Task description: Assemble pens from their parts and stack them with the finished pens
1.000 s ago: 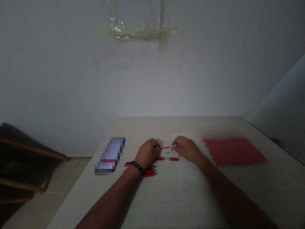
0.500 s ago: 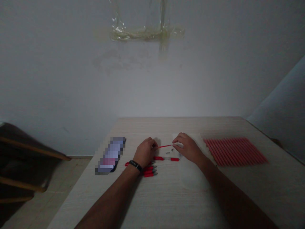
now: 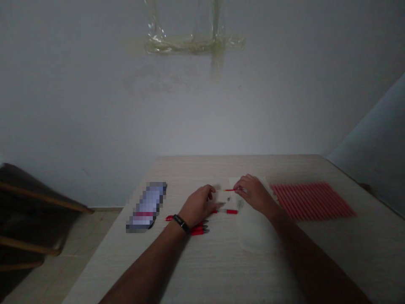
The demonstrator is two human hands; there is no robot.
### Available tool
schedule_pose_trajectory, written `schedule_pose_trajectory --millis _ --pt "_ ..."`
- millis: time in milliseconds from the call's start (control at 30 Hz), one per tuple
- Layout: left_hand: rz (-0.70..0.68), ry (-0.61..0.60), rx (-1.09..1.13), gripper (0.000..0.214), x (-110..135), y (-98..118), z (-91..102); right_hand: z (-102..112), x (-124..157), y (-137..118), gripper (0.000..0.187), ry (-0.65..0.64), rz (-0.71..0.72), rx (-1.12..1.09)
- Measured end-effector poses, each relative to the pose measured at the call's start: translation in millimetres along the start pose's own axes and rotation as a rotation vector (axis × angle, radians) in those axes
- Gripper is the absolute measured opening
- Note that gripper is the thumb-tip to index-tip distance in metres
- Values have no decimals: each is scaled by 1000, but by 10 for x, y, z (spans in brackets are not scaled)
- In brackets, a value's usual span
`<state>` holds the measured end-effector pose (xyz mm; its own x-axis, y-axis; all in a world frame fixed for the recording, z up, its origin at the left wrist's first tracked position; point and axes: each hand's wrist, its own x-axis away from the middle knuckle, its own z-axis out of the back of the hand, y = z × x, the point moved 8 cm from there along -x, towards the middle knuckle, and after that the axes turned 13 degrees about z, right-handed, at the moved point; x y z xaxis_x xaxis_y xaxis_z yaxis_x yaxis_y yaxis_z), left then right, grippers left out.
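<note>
My right hand (image 3: 255, 194) pinches a thin red pen refill (image 3: 230, 190) between thumb and fingers. The refill points left over a white paper sheet (image 3: 257, 236), with a pale yellowish tip at its free end. To its left, my left hand (image 3: 200, 204) has its thumb and fingers apart and nothing between them. Its thumb is close to a small metal piece, mostly hidden. A tiny dark part (image 3: 228, 199) lies between the hands. Below them is a clear and red pen barrel (image 3: 232, 211). Several red pens (image 3: 198, 230) lie partly under my left hand and wrist.
A phone (image 3: 147, 205) with a blurred screen lies at the left of the table (image 3: 202, 270). Many red sticks, likely pencils or pen barrels (image 3: 313, 201), lie in a row at the right. A wooden-framed chair (image 3: 28, 219) stands left of the table.
The refill has passed out of my left hand and moved right, now held by my right hand. My left hand has opened and shifted slightly right, over part of the pen barrel.
</note>
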<state>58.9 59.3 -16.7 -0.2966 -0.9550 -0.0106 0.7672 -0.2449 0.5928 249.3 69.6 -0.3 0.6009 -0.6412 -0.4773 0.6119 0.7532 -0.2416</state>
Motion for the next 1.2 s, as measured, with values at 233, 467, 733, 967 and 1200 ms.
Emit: schedule_pose_trajectory --millis 233,467,733,967,1200 --pt "-170 -183 -112 20 60 158 -172 56 36 122 7 31 -36 26" --pt "-164 -55 -126 5 29 139 40 103 24 101 7 71 -46 4" --pt "-20 107 -142 26 -46 -139 245 207 18 60 7 140 -41 11" --pt "-36 140 -147 22 -26 -119 246 219 10 29 6 141 -30 9" --pt "1 153 -160 22 -38 -146 266 265 11 35 8 169 -14 9"
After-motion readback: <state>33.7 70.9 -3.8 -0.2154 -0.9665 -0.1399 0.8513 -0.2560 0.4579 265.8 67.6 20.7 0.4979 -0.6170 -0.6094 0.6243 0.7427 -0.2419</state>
